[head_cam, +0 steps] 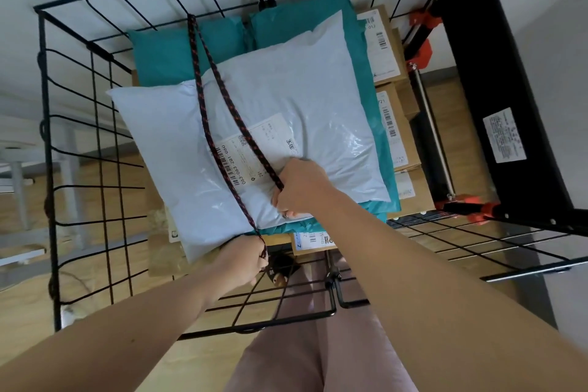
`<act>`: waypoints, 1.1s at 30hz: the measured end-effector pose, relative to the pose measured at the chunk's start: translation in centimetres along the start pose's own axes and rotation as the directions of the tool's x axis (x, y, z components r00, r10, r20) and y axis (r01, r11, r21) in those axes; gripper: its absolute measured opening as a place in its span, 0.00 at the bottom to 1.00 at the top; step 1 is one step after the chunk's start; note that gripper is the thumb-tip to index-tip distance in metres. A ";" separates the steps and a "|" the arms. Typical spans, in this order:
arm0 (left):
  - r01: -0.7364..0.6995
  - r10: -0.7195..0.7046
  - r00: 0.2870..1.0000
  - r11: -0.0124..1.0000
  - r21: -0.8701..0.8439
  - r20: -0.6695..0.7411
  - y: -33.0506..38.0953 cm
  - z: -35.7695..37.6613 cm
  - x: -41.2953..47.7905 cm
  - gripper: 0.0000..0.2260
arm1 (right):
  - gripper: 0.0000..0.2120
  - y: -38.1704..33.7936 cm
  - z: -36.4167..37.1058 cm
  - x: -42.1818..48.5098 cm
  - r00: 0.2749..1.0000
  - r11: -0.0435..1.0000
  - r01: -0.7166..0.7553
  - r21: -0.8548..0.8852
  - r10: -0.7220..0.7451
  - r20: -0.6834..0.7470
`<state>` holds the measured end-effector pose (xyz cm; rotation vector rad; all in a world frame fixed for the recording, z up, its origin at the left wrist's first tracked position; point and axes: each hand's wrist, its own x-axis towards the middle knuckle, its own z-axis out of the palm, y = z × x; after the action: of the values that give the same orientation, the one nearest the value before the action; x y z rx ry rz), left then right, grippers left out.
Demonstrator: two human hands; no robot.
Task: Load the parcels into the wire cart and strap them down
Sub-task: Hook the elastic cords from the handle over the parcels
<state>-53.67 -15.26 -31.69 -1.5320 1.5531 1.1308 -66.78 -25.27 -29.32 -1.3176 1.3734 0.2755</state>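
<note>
Parcels sit stacked in the wire cart (47, 105), with the white mailer (286, 99) on top of teal mailers (165, 48) and cardboard boxes (391, 51). 2 strands of cord (203, 111) run from the cart's far wall across the white mailer. Left hand (241, 261) grips 1 strand at the mailer's near edge; right hand (299, 188) grips the other on top. We judge the mailer soft, light and slippery, so pull the cord near its ends.

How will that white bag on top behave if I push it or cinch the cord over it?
Probably soft and squashy: the white bag looks puffed like a pillow and dents under the cord. Its glossy plastic likely slides on the teal bag beneath. It overhangs the stack, so a corner may sag.
</note>
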 end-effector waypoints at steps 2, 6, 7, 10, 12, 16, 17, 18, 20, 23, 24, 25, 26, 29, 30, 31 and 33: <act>0.021 -0.021 1.000 1.000 0.000 0.015 0.3 -0.4 -0.5 0.05 | 0.14 -0.3 -0.6 -0.6 0.991 0.999 -0.038 0.034 0.033 0.128; 0.108 -0.110 0.983 0.994 0.018 0.145 0.1 -1.7 -2.0 0.08 | 0.20 -0.3 -1.9 -2.1 0.967 0.982 -0.058 0.179 0.011 0.253; 0.101 -0.100 0.979 0.995 0.004 0.178 -0.1 -2.1 -2.6 0.08 | 0.17 -0.2 -2.2 -2.8 0.968 0.978 -0.050 0.200 -0.002 0.250; 0.076 -0.055 0.993 0.974 -0.214 0.102 0.6 -3.7 -4.4 0.10 | 0.11 0.2 -3.4 -4.2 0.984 0.970 0.000 0.244 -0.043 0.172; -0.018 -0.027 0.981 0.974 -0.224 -0.194 1.4 -5.3 -5.4 0.11 | 0.16 0.5 -4.1 -4.9 0.988 0.958 0.017 0.286 -0.060 0.143; -0.167 -0.071 0.770 0.937 -0.307 -0.634 2.4 -7.6 -5.8 0.09 | 0.08 -0.4 -5.8 -6.1 0.991 0.963 0.002 0.271 -0.038 0.127; -0.206 -0.098 0.739 0.909 -0.361 -0.667 2.5 -8.0 -5.8 0.09 | 0.05 -0.8 -6.2 -6.5 0.991 0.964 0.001 0.265 -0.036 0.128; -0.241 -0.120 0.716 0.882 -0.405 -0.687 2.6 -8.4 -5.7 0.09 | 0.05 -1.1 -6.5 -6.8 0.991 0.965 -0.020 0.261 -0.015 0.133; -0.320 -0.164 0.707 0.793 -0.518 -0.688 2.8 -8.9 -5.8 0.08 | 0.06 -1.5 -7.0 -7.2 0.993 0.969 -0.060 0.239 0.033 0.114; -0.414 -0.227 0.740 0.588 -0.695 -0.633 3.0 -9.5 -5.8 0.07 | 0.08 -1.8 -6.9 -7.3 0.990 0.974 -0.140 0.176 0.137 0.028; -0.421 -0.240 0.751 0.544 -0.726 -0.615 3.0 -9.7 -5.8 0.06 | 0.08 -1.9 -6.9 -7.3 0.988 0.978 -0.152 0.145 0.154 -0.005; -0.420 -0.246 0.771 0.497 -0.759 -0.588 3.0 -9.9 -5.8 0.06 | 0.08 -2.3 -6.9 -7.5 0.987 0.982 -0.157 0.103 0.160 -0.024; -0.411 -0.246 0.799 0.444 -0.796 -0.549 3.0 -10.2 -5.8 0.06 | 0.08 -2.6 -6.8 -7.6 0.987 0.985 -0.156 0.068 0.158 -0.027; -0.362 -0.230 0.880 0.241 -0.901 -0.415 3.4 -11.6 -6.0 0.06 | 0.03 -3.6 -6.6 -8.0 0.990 0.988 -0.139 0.074 0.141 -0.022; -0.337 -0.220 0.904 0.166 -0.927 -0.368 3.6 -12.2 -6.2 0.06 | 0.02 -3.8 -6.6 -8.1 0.991 0.986 -0.132 0.106 0.135 -0.022; -0.314 -0.207 0.921 0.109 -0.943 -0.331 3.8 -12.7 -6.4 0.06 | 0.03 -4.0 -6.4 -8.2 0.991 0.980 -0.125 0.158 0.130 -0.020; -0.306 -0.183 0.930 0.092 -0.948 -0.318 4.0 -13.4 -6.5 0.06 | 0.13 -4.3 -6.2 -8.3 0.991 0.958 -0.123 0.258 0.134 -0.025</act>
<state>-55.63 -25.07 -19.90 -2.7062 0.8553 2.3925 -69.08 -27.21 -18.51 -1.0270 1.4793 0.1518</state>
